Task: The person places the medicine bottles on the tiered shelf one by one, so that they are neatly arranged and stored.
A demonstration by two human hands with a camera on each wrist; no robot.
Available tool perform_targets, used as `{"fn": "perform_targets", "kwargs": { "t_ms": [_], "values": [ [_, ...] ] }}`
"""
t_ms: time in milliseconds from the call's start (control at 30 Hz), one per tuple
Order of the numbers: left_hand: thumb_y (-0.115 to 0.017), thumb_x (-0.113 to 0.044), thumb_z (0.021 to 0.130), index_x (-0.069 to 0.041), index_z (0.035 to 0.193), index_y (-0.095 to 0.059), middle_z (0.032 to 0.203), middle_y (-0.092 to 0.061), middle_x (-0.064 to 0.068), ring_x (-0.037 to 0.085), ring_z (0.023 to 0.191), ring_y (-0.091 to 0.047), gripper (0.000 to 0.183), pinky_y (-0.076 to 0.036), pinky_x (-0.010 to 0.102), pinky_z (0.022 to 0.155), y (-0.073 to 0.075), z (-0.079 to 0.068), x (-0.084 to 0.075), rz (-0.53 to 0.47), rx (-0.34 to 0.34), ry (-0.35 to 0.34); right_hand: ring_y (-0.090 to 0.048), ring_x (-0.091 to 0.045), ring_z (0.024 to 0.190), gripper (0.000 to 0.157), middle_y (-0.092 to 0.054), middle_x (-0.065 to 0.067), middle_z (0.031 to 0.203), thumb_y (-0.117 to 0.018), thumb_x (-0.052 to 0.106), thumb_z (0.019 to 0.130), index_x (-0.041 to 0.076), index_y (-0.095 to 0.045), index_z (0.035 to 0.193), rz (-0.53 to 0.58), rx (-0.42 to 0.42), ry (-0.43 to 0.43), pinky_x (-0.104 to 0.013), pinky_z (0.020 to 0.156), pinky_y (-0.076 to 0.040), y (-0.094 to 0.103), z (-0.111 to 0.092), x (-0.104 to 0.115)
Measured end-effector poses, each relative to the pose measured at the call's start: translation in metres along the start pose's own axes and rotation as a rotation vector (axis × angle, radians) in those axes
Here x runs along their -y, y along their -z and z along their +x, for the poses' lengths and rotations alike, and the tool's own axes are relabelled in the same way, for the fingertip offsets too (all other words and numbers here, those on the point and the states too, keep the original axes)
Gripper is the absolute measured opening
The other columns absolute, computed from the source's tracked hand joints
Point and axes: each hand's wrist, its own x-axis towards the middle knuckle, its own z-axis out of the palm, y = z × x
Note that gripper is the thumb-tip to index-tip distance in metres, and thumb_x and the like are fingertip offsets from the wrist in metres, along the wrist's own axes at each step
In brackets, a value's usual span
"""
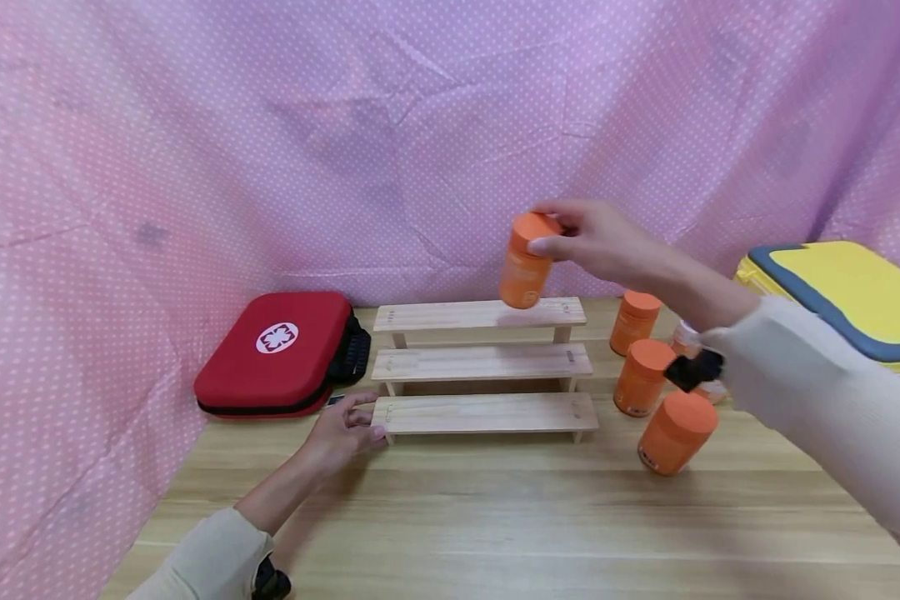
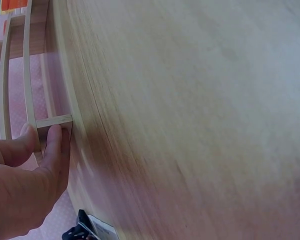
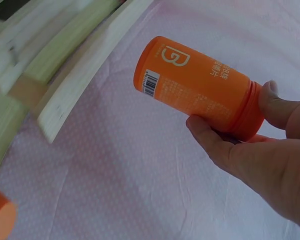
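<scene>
An orange pill bottle (image 1: 523, 271) with an orange lid hangs over the top step of a three-tier wooden shelf (image 1: 480, 414). My right hand (image 1: 603, 243) grips it near the lid, thumb on one side and fingers on the other. In the right wrist view the bottle (image 3: 195, 82) shows white print and a barcode, its base clear of the boards. At the shelf's left end, my left hand (image 1: 339, 435) pinches the lowest step. The left wrist view has the thumb at the board's edge and the fingers against the end leg (image 2: 55, 122).
Several more orange bottles (image 1: 677, 433) stand right of the shelf, some partly hidden by my right sleeve (image 1: 802, 367). A red first-aid case (image 1: 273, 354) lies to the left. A yellow and grey box (image 1: 855, 292) sits at the far right. Behind hangs a pink dotted cloth (image 1: 435, 150).
</scene>
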Motion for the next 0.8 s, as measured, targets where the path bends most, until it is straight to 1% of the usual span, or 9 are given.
{"fn": "perform_targets", "kwargs": {
  "t_ms": [133, 233, 367, 433, 533, 667, 800],
  "values": [
    [-0.065, 0.007, 0.086, 0.000, 0.137, -0.045, 0.112, -0.064, 0.023, 0.024, 0.095, -0.065, 0.055, -0.057, 0.035, 0.083, 0.000, 0.000, 0.000, 0.010, -0.001, 0.001, -0.057, -0.025, 0.105, 0.036, -0.062, -0.014, 0.115, -0.062, 0.016, 0.095, 0.005, -0.056, 0.129, 0.119, 0.068, 0.048, -0.040, 0.092, -0.050, -0.023, 0.028, 0.009],
    [-0.065, 0.007, 0.086, 0.000, 0.137, -0.046, 0.112, -0.065, 0.022, 0.024, 0.095, -0.065, 0.055, -0.058, 0.035, 0.082, 0.000, 0.000, 0.001, 0.014, -0.007, 0.009, -0.058, -0.025, 0.105, 0.036, -0.061, -0.015, 0.114, -0.061, 0.011, 0.095, 0.002, -0.055, 0.128, 0.193, 0.114, 0.057, -0.039, 0.091, -0.052, -0.039, 0.044, 0.012],
    [-0.065, 0.007, 0.086, 0.000, 0.137, -0.045, 0.112, -0.064, 0.023, 0.025, 0.095, -0.065, 0.056, -0.058, 0.035, 0.083, 0.000, -0.001, 0.000, 0.019, -0.005, 0.016, -0.058, -0.024, 0.104, 0.039, -0.061, -0.011, 0.116, -0.063, 0.013, 0.094, 0.005, -0.054, 0.131, 0.208, 0.142, 0.027, -0.036, 0.090, -0.052, -0.054, 0.058, 0.016],
    [-0.066, 0.006, 0.086, -0.001, 0.138, -0.045, 0.112, -0.065, 0.022, 0.025, 0.095, -0.065, 0.056, -0.057, 0.035, 0.083, 0.000, 0.000, -0.001, 0.029, -0.007, 0.019, -0.058, -0.024, 0.105, 0.041, -0.060, -0.010, 0.118, -0.064, 0.014, 0.093, 0.007, -0.054, 0.133, 0.208, 0.155, 0.010, -0.037, 0.091, -0.052, -0.059, 0.064, 0.018],
    [-0.066, 0.006, 0.086, -0.002, 0.138, -0.045, 0.112, -0.065, 0.021, 0.024, 0.095, -0.064, 0.057, -0.057, 0.034, 0.083, 0.000, 0.000, -0.001, 0.043, -0.010, 0.021, -0.059, -0.023, 0.103, 0.038, -0.061, -0.009, 0.117, -0.064, 0.014, 0.093, 0.008, -0.056, 0.130, 0.209, 0.170, -0.008, -0.036, 0.090, -0.052, -0.066, 0.071, 0.020],
    [-0.066, 0.007, 0.085, -0.001, 0.138, -0.045, 0.110, -0.065, 0.020, 0.022, 0.093, -0.065, 0.057, -0.058, 0.033, 0.082, 0.000, 0.001, -0.001, 0.038, -0.011, 0.014, -0.058, -0.024, 0.102, 0.036, -0.061, -0.011, 0.114, -0.066, 0.013, 0.091, 0.006, -0.058, 0.126, 0.196, 0.180, -0.019, -0.035, 0.087, -0.053, -0.073, 0.079, 0.021],
    [-0.066, 0.009, 0.085, 0.001, 0.137, -0.044, 0.108, -0.066, 0.020, 0.022, 0.090, -0.065, 0.057, -0.058, 0.033, 0.081, 0.000, 0.001, -0.001, 0.021, -0.010, 0.006, -0.057, -0.024, 0.103, 0.038, -0.061, -0.011, 0.116, -0.066, 0.012, 0.091, 0.006, -0.057, 0.128, 0.181, 0.208, -0.048, -0.038, 0.091, -0.052, -0.079, 0.082, 0.020]
  ]
}}
